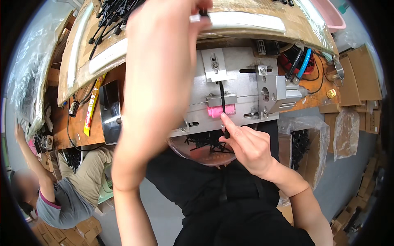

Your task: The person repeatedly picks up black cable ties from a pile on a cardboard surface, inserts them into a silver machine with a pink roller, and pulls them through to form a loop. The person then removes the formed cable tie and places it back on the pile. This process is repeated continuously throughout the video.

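Metal plate [246, 88], rod [222, 95] in right grip [251, 148]

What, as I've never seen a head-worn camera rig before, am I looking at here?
There is no robot: a person works bare-handed, and a wide fisheye camera on their head looks down, so straight edges bend. The left hand is over cardboard that carries black parts; it seems to hold something small and black, too blurred to name. The right hand has its thumb and index finger at the lower end of a slim black rod, which crosses a pink cylinder at a grey metal plate. Around that shows a wooden table; another person is at the left.
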The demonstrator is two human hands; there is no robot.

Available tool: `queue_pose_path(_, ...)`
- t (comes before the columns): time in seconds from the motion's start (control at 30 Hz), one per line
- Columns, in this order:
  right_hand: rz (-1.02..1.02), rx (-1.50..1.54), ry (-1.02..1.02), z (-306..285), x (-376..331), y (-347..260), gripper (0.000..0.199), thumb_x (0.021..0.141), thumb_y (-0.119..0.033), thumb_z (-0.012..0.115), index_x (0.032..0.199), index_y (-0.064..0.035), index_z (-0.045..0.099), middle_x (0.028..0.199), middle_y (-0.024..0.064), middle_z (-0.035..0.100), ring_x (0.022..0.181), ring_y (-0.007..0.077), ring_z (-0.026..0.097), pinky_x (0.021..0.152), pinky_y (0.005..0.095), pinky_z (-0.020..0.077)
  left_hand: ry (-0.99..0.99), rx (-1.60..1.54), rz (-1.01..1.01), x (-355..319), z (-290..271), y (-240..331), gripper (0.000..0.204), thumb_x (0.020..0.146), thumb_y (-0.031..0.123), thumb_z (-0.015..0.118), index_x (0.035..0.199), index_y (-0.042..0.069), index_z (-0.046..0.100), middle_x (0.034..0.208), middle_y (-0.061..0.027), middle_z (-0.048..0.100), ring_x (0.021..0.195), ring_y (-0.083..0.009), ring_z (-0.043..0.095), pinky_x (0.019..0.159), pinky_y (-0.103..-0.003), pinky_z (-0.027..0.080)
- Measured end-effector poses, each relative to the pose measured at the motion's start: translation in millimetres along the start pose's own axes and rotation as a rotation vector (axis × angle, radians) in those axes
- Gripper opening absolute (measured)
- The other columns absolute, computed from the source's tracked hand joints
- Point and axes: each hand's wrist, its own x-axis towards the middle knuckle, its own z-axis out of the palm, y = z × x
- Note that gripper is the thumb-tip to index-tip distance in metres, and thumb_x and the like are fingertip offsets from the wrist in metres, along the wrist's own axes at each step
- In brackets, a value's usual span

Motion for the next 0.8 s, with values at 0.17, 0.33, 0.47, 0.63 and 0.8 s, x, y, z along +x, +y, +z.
queue_pose_path(0.17,0.074,-0.026,0.018,-32,6,-3,0.066,0.068,-0.014,0.084,0.126,0.0055,0.059,0.101,0.0136,0.071,0.082,0.0231,0.071,0.066,0.0313,0.0561,-0.152,0.113,-0.069,-101,3,65,0.053,0.079,0.0,0.062,0.131,-0.009,0.052,0.094,-0.0113,0.055,0.084,-0.0256,0.056,0.079,-0.037,0.05)
queue_pose_path(0.33,0.27,0.043,0.076,-55,8,-3,0.058,0.073,-0.013,0.083,0.125,0.0032,0.062,0.089,0.0127,0.072,0.054,0.0131,0.058,0.049,0.0244,0.0464,-0.449,0.159,-0.135,-144,17,85,0.068,0.073,-0.002,0.061,0.138,-0.012,0.044,0.097,-0.0106,0.052,0.085,-0.0215,0.053,0.078,-0.029,0.049)
queue_pose_path(0.47,0.288,0.118,0.145,-60,9,-2,0.054,0.077,-0.011,0.081,0.126,0.0028,0.062,0.092,0.0115,0.073,0.049,0.0079,0.049,0.046,0.0218,0.041,-0.509,0.169,-0.152,-140,23,83,0.072,0.073,-0.004,0.059,0.142,-0.011,0.038,0.094,-0.0091,0.048,0.085,-0.0206,0.051,0.079,-0.028,0.049)
queue_pose_path(0.63,0.246,0.12,0.107,-71,18,-3,0.053,0.078,-0.01,0.08,0.126,0.0048,0.061,0.093,0.0126,0.073,0.05,0.0085,0.05,0.047,0.0214,0.0415,-0.576,0.231,-0.117,-132,15,82,0.071,0.074,-0.003,0.058,0.141,-0.011,0.038,0.095,-0.0095,0.049,0.087,-0.0205,0.051,0.081,-0.028,0.049)
queue_pose_path(0.8,-0.074,0.037,0.253,-68,91,10,0.041,0.076,0.0,0.078,0.115,0.0012,0.066,0.086,0.0128,0.069,0.069,0.0226,0.066,0.059,0.0305,0.0514,-0.333,0.159,-0.077,-75,-6,50,0.064,0.073,-0.001,0.061,0.137,-0.002,0.049,0.096,-0.0112,0.051,0.089,-0.0241,0.054,0.077,-0.033,0.05)
